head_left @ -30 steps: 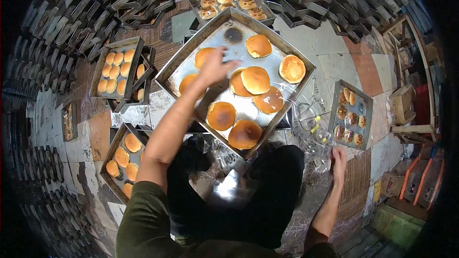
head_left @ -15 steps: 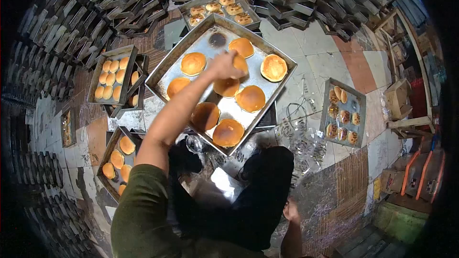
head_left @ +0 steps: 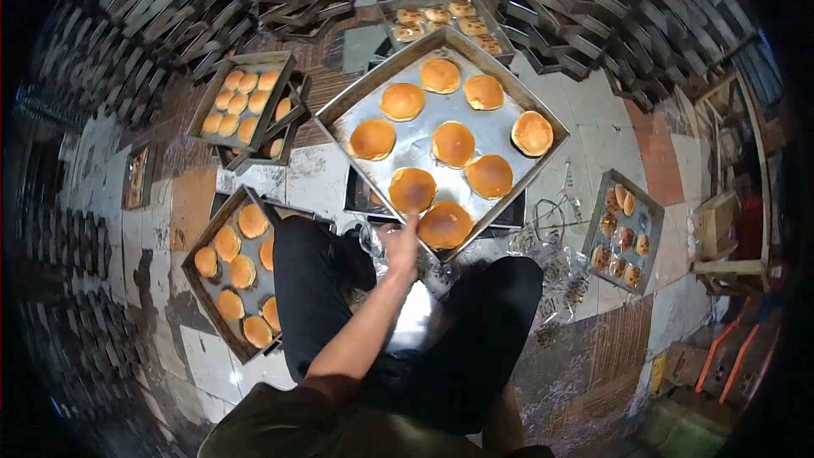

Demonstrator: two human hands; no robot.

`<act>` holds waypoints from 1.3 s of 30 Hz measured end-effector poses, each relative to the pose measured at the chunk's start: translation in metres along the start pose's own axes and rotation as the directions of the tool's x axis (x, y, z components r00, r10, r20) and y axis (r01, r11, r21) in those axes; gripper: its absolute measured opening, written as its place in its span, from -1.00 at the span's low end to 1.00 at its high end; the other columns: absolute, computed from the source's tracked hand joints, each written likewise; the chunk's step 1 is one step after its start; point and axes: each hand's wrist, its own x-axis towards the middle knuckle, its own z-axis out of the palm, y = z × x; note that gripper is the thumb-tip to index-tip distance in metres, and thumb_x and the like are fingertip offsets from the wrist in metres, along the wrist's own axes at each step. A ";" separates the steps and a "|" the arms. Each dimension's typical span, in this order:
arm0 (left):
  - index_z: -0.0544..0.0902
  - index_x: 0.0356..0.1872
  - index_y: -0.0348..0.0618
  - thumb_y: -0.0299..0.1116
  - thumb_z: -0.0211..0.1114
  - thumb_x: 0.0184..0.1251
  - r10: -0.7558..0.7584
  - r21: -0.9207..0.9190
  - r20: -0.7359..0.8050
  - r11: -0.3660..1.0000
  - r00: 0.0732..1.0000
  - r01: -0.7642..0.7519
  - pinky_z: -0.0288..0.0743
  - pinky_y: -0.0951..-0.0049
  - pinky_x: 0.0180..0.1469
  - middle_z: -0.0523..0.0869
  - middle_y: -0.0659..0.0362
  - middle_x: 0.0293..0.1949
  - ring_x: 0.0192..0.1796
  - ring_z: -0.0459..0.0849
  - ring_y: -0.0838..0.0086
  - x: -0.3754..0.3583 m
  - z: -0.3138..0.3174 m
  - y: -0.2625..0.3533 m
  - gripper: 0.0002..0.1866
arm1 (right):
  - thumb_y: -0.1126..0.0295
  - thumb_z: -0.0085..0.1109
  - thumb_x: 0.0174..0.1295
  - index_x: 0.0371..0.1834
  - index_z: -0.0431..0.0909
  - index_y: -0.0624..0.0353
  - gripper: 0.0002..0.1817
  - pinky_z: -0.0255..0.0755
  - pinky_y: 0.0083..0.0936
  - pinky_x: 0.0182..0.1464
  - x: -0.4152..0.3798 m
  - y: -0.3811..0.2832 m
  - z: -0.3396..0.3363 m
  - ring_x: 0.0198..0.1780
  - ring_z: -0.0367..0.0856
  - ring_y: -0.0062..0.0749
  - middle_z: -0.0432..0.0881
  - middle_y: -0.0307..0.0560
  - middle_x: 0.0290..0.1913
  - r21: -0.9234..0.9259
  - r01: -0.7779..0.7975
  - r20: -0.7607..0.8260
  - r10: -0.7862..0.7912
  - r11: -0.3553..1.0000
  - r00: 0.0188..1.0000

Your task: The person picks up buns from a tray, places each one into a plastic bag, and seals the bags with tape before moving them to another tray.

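Note:
A large metal baking tray [head_left: 343, 110] lies tilted cornerwise in front of my knees, with several round browned buns [head_left: 453, 144] spread over it. My left hand [head_left: 400, 248] grips its near left rim, thumb over the edge beside a darker bun [head_left: 413, 191] and fingers below. Another bun [head_left: 445, 225] sits in the near corner, close to this hand. At the far corner rests one more bun [head_left: 440, 76]. My right hand is hidden; only part of its forearm [head_left: 504, 424] shows beyond my right thigh.
A tray of buns [head_left: 212, 309] stands by my left knee, with stacked bun trays [head_left: 203, 123] farther left. Other trays hold topped buns behind [head_left: 407, 7] and right [head_left: 649, 242]. Clear plastic wrappers [head_left: 555, 276] lie on the floor. Stacked trays [head_left: 577, 0] line the back.
My left hand has left the bun mid-tray and come back to the near rim. That bun now sits over the dark spot at the far corner. My right hand has gone out of sight.

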 end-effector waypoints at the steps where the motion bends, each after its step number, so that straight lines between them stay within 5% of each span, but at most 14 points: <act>1: 0.11 0.09 -0.43 -0.07 0.40 0.01 0.004 -0.004 0.042 1.000 0.999 -0.003 0.30 0.42 0.06 0.41 -0.06 -0.05 -0.03 0.43 0.37 0.010 0.007 -0.022 -0.17 | 0.06 -0.18 0.30 -0.21 0.46 0.10 -0.64 0.34 -0.57 -0.46 -0.001 0.000 -0.003 -0.44 0.46 -0.48 0.52 -0.17 -0.34 -0.010 0.009 0.004 -0.009 1.000 1.000; 3: 0.18 0.07 -0.39 -0.08 0.39 0.01 -0.141 -0.254 0.428 0.929 0.892 0.269 0.29 0.37 0.07 0.43 -0.02 -0.01 -0.02 0.43 0.34 0.042 0.002 -0.051 -0.23 | 0.06 -0.19 0.30 -0.21 0.47 0.11 -0.63 0.34 -0.57 -0.46 -0.005 -0.003 -0.008 -0.44 0.46 -0.48 0.52 -0.17 -0.34 -0.038 0.020 0.026 -0.019 0.999 0.999; 6: 0.38 0.01 -0.37 -0.06 0.37 -0.01 0.120 -0.038 -0.025 0.992 0.992 -0.121 0.42 0.36 -0.09 0.55 0.03 -0.15 -0.11 0.53 0.39 0.047 0.013 -0.078 -0.33 | 0.05 -0.20 0.30 -0.22 0.48 0.13 -0.62 0.35 -0.57 -0.45 -0.009 -0.005 -0.016 -0.43 0.46 -0.47 0.53 -0.16 -0.34 -0.086 0.035 0.057 -0.030 0.996 0.998; 8: 0.50 -0.16 -0.39 -0.19 0.31 -0.02 0.083 -0.227 0.011 0.971 0.996 -0.078 0.46 0.38 -0.20 0.60 0.05 -0.32 -0.20 0.58 0.37 0.051 0.016 -0.069 -0.52 | 0.05 -0.20 0.30 -0.22 0.48 0.14 -0.61 0.35 -0.57 -0.45 -0.012 -0.010 -0.014 -0.43 0.46 -0.47 0.53 -0.15 -0.33 -0.115 0.053 0.082 -0.044 0.992 0.996; 10: 0.42 -0.12 -0.37 -0.38 0.27 -0.08 0.003 -0.339 0.455 0.925 0.891 0.170 0.49 0.41 -0.25 0.55 0.06 -0.33 -0.32 0.57 0.38 0.020 -0.012 -0.018 -0.55 | 0.05 -0.21 0.31 -0.22 0.49 0.16 -0.60 0.36 -0.57 -0.45 -0.011 -0.014 -0.010 -0.43 0.47 -0.47 0.53 -0.15 -0.33 -0.159 0.068 0.112 -0.051 0.985 0.992; 18: 0.48 -0.47 -0.41 -0.51 0.28 -0.25 0.206 -0.497 0.208 0.864 0.956 -0.078 0.51 0.42 -0.45 0.52 0.05 -0.48 -0.47 0.55 0.38 -0.010 -0.110 0.072 -0.75 | 0.05 -0.23 0.31 -0.23 0.51 0.21 -0.55 0.37 -0.57 -0.45 -0.015 -0.030 0.026 -0.42 0.47 -0.46 0.53 -0.12 -0.32 -0.287 0.121 0.231 -0.054 0.950 0.971; 20: 0.51 -0.45 -0.43 -0.56 0.22 -0.16 0.268 -0.543 0.298 0.837 0.916 -0.068 0.56 0.43 -0.40 0.57 0.05 -0.48 -0.46 0.60 0.40 -0.028 -0.168 0.088 -0.81 | 0.05 -0.24 0.31 -0.23 0.51 0.22 -0.54 0.38 -0.57 -0.45 -0.013 -0.033 0.035 -0.42 0.47 -0.45 0.53 -0.12 -0.31 -0.294 0.142 0.253 -0.066 0.945 0.965; 25: 0.43 -0.16 -0.24 -0.52 0.13 -0.14 0.443 -0.541 -0.025 0.748 0.896 -0.385 0.43 0.56 -0.22 0.55 0.21 -0.37 -0.36 0.52 0.53 -0.082 -0.309 0.105 -0.62 | 0.04 -0.25 0.31 -0.23 0.52 0.25 -0.52 0.38 -0.57 -0.44 -0.003 -0.066 0.059 -0.42 0.48 -0.45 0.54 -0.10 -0.30 -0.279 0.259 0.306 -0.170 0.925 0.937; 27: 0.42 -0.13 -0.18 -0.46 0.13 -0.15 0.277 -0.472 -0.129 0.827 0.952 -0.305 0.45 0.52 -0.20 0.49 0.24 -0.42 -0.33 0.52 0.52 -0.088 -0.369 0.083 -0.59 | 0.04 -0.26 0.32 -0.23 0.53 0.27 -0.51 0.39 -0.57 -0.44 0.026 -0.112 0.060 -0.41 0.48 -0.45 0.54 -0.09 -0.30 -0.221 0.414 0.411 -0.300 0.883 0.861; 29: 0.38 0.02 -0.20 -0.50 0.05 -0.15 0.331 -0.560 -0.172 0.742 0.928 -0.369 0.47 0.50 -0.16 0.52 0.16 -0.26 -0.25 0.54 0.46 -0.089 -0.409 0.058 -0.48 | 0.04 -0.27 0.32 -0.24 0.53 0.28 -0.50 0.39 -0.57 -0.44 0.143 -0.216 0.010 -0.41 0.48 -0.44 0.54 -0.09 -0.30 0.022 0.640 0.670 -0.487 0.768 0.561; 31: 0.30 0.12 -0.20 -0.54 0.00 -0.13 0.349 -0.563 -0.265 0.701 0.899 -0.438 0.49 0.42 -0.06 0.50 0.10 -0.10 -0.14 0.56 0.38 -0.091 -0.434 0.036 -0.40 | 0.18 -0.14 0.31 -0.38 0.48 0.36 -0.60 0.38 -0.63 -0.38 -0.082 -0.205 0.112 -0.44 0.42 -0.42 0.47 -0.12 -0.45 -0.127 0.888 -0.033 -0.897 0.442 0.441; 33: 0.28 0.13 -0.21 -0.57 -0.02 -0.11 0.430 -0.551 -0.264 0.667 0.863 -0.501 0.52 0.36 -0.05 0.49 0.09 -0.08 -0.11 0.57 0.32 -0.079 -0.453 0.005 -0.41 | 0.21 -0.08 0.29 -0.19 0.51 0.34 -0.64 0.43 -0.54 -0.38 -0.094 -0.248 0.126 -0.37 0.48 -0.47 0.51 -0.11 -0.27 -0.132 0.951 -0.003 -0.959 0.280 0.283; 37: 0.28 0.14 -0.17 -0.55 0.00 -0.11 0.375 -0.558 -0.304 0.675 0.876 -0.483 0.50 0.36 -0.03 0.49 0.08 -0.08 -0.07 0.55 0.31 -0.039 -0.471 -0.061 -0.39 | 0.31 -0.04 0.31 0.07 0.38 0.28 -0.65 0.48 -0.55 -0.21 -0.111 -0.264 0.217 -0.13 0.56 -0.38 0.47 0.01 0.07 -0.153 0.954 0.501 -0.812 0.260 0.301; 39: 0.37 -0.03 -0.13 -0.44 0.10 -0.07 0.314 -0.534 -0.446 0.658 0.838 -0.531 0.52 0.35 -0.10 0.52 0.12 -0.23 -0.20 0.56 0.32 -0.015 -0.474 -0.085 -0.56 | 0.32 0.01 0.29 -0.02 0.43 0.33 -0.69 0.42 -0.66 -0.14 -0.120 -0.258 0.276 -0.17 0.54 -0.51 0.55 -0.13 -0.16 -0.361 0.922 0.781 -0.496 0.139 0.380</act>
